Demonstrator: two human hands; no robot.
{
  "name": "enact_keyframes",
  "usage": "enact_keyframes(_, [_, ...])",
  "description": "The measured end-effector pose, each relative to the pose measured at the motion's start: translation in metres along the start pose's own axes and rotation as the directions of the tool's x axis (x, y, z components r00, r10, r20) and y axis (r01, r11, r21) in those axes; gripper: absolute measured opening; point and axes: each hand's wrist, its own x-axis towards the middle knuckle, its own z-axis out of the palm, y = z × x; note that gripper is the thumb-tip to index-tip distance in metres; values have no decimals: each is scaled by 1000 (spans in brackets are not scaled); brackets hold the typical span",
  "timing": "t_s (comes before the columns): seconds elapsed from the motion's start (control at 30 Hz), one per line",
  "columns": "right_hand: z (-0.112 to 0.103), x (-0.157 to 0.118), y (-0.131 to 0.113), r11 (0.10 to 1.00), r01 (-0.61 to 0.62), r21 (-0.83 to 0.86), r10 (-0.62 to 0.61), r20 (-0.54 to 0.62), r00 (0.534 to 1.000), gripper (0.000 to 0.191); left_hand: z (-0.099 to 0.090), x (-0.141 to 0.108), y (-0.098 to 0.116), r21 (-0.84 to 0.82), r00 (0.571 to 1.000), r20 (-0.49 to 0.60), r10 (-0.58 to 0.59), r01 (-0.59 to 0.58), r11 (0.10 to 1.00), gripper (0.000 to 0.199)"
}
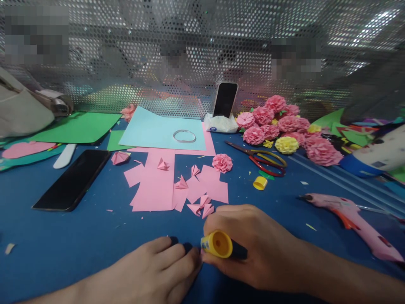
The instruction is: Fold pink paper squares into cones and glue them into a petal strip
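My right hand [249, 245] is wrapped round a glue stick [218, 244], its yellow round end turned towards me. Its other end is hidden by my fingers. Close beside it, at the front of the blue table, my left hand [161, 266] rests with bent fingers, the fingertips meeting near the glue stick. What they pinch, if anything, is hidden. Just beyond my hands lie small folded pink paper pieces [200, 207] and pink paper squares [218, 192]. A yellow cap [260, 183] lies off to the right.
Pink strips [155, 185], a blue sheet [164, 126] and a green sheet [79, 126] lie ahead. A phone [72, 179] is at left. Scissors [262, 158], a pink glue gun [351, 219] and paper flowers [284, 120] are at right. A perforated metal screen [142, 71] stands behind.
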Motion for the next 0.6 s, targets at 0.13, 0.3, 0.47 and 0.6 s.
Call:
enact_keyframes(0.13, [-1, 1, 1, 1000, 2, -20, -3, -27, 1000, 17, -2, 0, 0, -2, 1000, 10, -3, 3, 1000, 24])
enact_keyframes(0.3, [1, 0, 2, 999, 37, -9, -37, -42, 998, 14, -2, 1, -1, -13, 1000, 3, -10, 10, 1000, 30])
enact_keyframes(0.47, [1, 0, 2, 999, 44, 17, -44, 6, 999, 16, -1, 0, -2, -31, 1000, -10, -14, 14, 999, 40])
enact_keyframes(0.6, [-1, 1, 2, 999, 36, -6, -36, -11, 999, 16, -1, 0, -2, -27, 1000, -7, -13, 12, 1000, 47])
